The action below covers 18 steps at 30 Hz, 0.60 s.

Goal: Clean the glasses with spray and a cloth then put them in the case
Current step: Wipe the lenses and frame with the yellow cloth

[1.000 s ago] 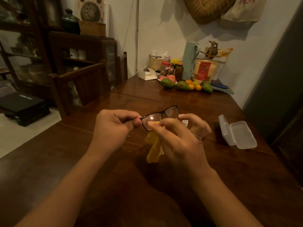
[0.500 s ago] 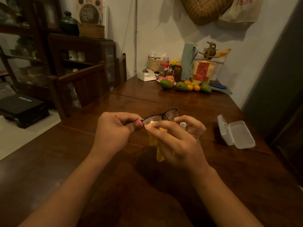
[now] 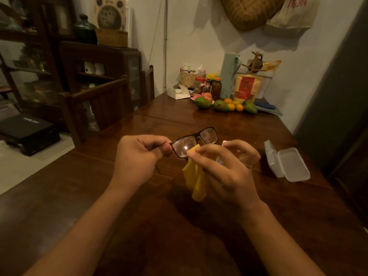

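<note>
Centre of frame, I've got the glasses held up over the table, my left hand pinching them at one outer corner of the frame, fingers curled in tight. The risk here is that one-corner grip: if I rub too hard with the cloth, the frame could twist or pop out of the pinch and drop onto the wood. Second worry: my right hand is doing two jobs. Thumb and forefinger pinch the cloth onto the nearer lens, while the other fingers appear curled round the small spray bottle, which could slip. Both forearms reach in from the bottom edge. The case lies open at the right of frame, well apart.
</note>
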Motion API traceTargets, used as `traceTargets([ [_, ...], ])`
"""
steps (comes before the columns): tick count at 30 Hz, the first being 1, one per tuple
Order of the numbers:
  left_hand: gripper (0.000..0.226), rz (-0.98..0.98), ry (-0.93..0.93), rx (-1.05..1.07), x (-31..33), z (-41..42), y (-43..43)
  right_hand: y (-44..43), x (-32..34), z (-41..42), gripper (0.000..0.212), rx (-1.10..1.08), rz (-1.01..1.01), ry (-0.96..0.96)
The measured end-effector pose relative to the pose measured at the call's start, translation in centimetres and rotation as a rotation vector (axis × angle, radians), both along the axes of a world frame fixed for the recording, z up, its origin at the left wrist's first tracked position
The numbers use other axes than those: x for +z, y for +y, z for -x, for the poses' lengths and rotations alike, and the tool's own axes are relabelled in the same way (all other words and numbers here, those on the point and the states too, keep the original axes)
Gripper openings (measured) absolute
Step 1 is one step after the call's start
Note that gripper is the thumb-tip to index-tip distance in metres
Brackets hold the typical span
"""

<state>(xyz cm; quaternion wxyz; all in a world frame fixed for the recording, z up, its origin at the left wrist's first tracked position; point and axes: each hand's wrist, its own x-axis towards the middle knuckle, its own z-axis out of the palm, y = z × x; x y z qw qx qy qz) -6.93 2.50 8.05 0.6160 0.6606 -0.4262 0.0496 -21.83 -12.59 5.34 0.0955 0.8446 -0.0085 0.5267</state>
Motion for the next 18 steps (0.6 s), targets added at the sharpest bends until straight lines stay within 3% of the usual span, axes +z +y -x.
traceTargets([
  [9,0.02,-0.013,0.003,-0.005,0.2,0.5,0.0,1.4,-0.3,-0.7,0.024,0.022,0.048,-0.021],
  [11,0.021,-0.011,0.011,0.004,0.2,0.4,0.1,0.7,-0.4,-0.3,0.032,0.018,0.042,-0.005],
  [13,0.021,-0.016,0.004,0.016,0.3,0.5,0.1,0.3,-0.6,-0.1,0.039,-0.002,0.0,0.015],
  [18,0.035,0.01,0.026,-0.004,0.5,1.2,0.0,1.3,-1.0,-1.0,0.035,-0.04,-0.2,0.097],
])
